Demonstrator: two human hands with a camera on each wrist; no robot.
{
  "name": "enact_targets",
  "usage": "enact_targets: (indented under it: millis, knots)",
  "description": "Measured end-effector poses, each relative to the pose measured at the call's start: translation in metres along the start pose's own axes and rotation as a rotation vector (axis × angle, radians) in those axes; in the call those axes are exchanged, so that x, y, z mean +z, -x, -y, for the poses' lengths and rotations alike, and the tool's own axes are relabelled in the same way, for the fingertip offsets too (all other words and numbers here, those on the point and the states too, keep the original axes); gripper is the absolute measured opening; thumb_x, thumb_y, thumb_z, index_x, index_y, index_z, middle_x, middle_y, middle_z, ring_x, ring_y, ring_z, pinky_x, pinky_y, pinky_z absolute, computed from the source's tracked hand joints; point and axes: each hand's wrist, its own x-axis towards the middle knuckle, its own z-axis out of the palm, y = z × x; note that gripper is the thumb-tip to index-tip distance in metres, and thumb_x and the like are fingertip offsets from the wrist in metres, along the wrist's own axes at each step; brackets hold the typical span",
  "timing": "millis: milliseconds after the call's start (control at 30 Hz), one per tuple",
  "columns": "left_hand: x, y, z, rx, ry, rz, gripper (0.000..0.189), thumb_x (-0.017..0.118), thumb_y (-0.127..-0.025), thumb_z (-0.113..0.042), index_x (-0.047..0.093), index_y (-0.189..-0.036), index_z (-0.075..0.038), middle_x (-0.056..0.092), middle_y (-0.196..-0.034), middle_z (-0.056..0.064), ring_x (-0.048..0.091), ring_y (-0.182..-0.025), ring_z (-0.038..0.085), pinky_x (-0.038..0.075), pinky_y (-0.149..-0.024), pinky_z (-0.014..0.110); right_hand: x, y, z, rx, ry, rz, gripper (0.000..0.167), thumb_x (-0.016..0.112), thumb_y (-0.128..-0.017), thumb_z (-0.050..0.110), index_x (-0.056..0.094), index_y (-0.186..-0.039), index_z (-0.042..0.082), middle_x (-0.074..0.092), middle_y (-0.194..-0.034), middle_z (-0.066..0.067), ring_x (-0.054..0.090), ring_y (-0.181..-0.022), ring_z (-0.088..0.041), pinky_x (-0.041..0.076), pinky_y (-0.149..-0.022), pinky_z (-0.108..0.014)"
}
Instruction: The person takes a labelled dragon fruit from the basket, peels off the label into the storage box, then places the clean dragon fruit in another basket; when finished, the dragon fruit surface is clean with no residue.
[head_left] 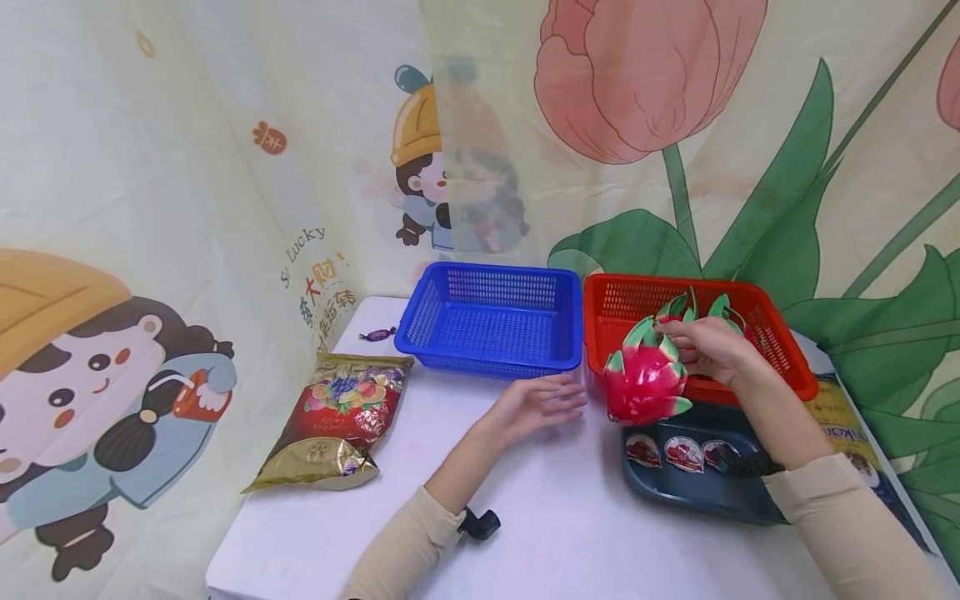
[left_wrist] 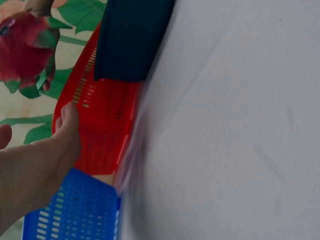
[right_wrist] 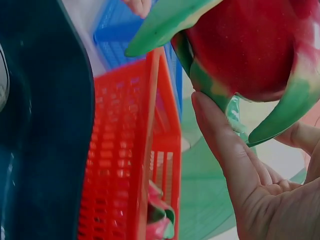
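Note:
My right hand (head_left: pixel 708 346) holds a pink-red dragon fruit (head_left: pixel 643 387) with green leaf tips by its leafy end, above the front edge of the red basket (head_left: pixel 808 385). In the right wrist view the thumb presses against a leaf at the fruit's base. More pink and green dragon fruit (right_wrist: pixel 159 215) lies inside the red basket, partly hidden by the basket wall and my hand. My left hand (head_left: pixel 534 406), fingers extended and holding nothing, hovers in front of the blue basket (head_left: pixel 487 364), apart from the dragon fruit.
A dark tray (head_left: pixel 697 492) with several round red-and-white labels stands before the red basket. At left lies a red and gold candy bag (head_left: pixel 341 417), with a purple wrapped candy (head_left: pixel 377 334) behind it. A yellow and blue package (head_left: pixel 851 425) lies at the right edge.

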Motion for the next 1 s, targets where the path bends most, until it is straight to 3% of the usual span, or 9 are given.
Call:
enact_targets:
  millis: [100,200,367,500,767,1000]
  knots:
    - [0.001,-0.008,0.007,-0.002,0.077,-0.024,0.064,0.046,-0.101,-0.010,0.026,-0.159,0.010,0.033,-0.162,0.031,0.032,-0.151,0.048,0.030,-0.124,0.056,-0.010,-0.008,0.003,0.006,0.017,-0.010,0.024,0.065,-0.103,0.037,0.079,-0.097,0.018,0.076,-0.085,0.003,0.075,-0.078,-0.015,0.065,-0.077,-0.033]
    - [0.002,-0.015,0.012,0.017,0.136,-0.043,0.062,0.048,-0.100,-0.011,0.034,-0.156,0.010,0.039,-0.159,0.030,0.037,-0.149,0.047,0.031,-0.123,0.055,-0.018,-0.017,0.006,0.004,0.053,-0.028,0.033,0.066,-0.103,0.038,0.074,-0.112,0.008,0.075,-0.087,0.005,0.075,-0.081,-0.016,0.065,-0.078,-0.035]
    - [0.007,-0.024,0.015,0.045,0.259,-0.067,0.058,0.048,-0.098,-0.011,0.042,-0.152,0.008,0.044,-0.157,0.027,0.040,-0.147,0.047,0.031,-0.123,0.055,-0.029,-0.035,0.011,0.019,0.109,-0.052,0.063,0.063,-0.103,0.043,0.050,-0.142,-0.006,0.073,-0.088,0.009,0.074,-0.083,-0.014,0.064,-0.082,-0.035]
    - [0.011,-0.031,0.017,0.064,0.325,-0.083,0.057,0.046,-0.096,-0.010,0.044,-0.151,0.005,0.045,-0.156,0.026,0.040,-0.147,0.047,0.032,-0.123,0.056,-0.037,-0.049,0.018,0.039,0.119,-0.045,0.066,0.059,-0.106,0.041,0.041,-0.151,-0.004,0.070,-0.088,0.013,0.072,-0.083,-0.011,0.064,-0.081,-0.032]
    - [0.014,-0.038,0.021,0.080,0.373,-0.069,0.045,0.041,-0.095,-0.011,0.050,-0.136,0.003,0.048,-0.151,0.025,0.038,-0.148,0.048,0.031,-0.124,0.054,-0.050,-0.073,0.030,0.082,0.067,-0.023,0.046,0.054,-0.108,0.033,0.049,-0.140,0.000,0.070,-0.086,0.010,0.071,-0.081,-0.011,0.063,-0.078,-0.032]
    - [0.012,-0.040,0.025,0.084,0.391,-0.075,0.048,0.041,-0.094,-0.012,0.051,-0.138,0.004,0.052,-0.144,0.023,0.040,-0.147,0.046,0.032,-0.124,0.052,-0.052,-0.088,0.029,0.083,0.089,-0.024,0.050,0.051,-0.109,0.029,0.046,-0.143,-0.006,0.069,-0.085,0.008,0.071,-0.080,-0.010,0.064,-0.080,-0.035]
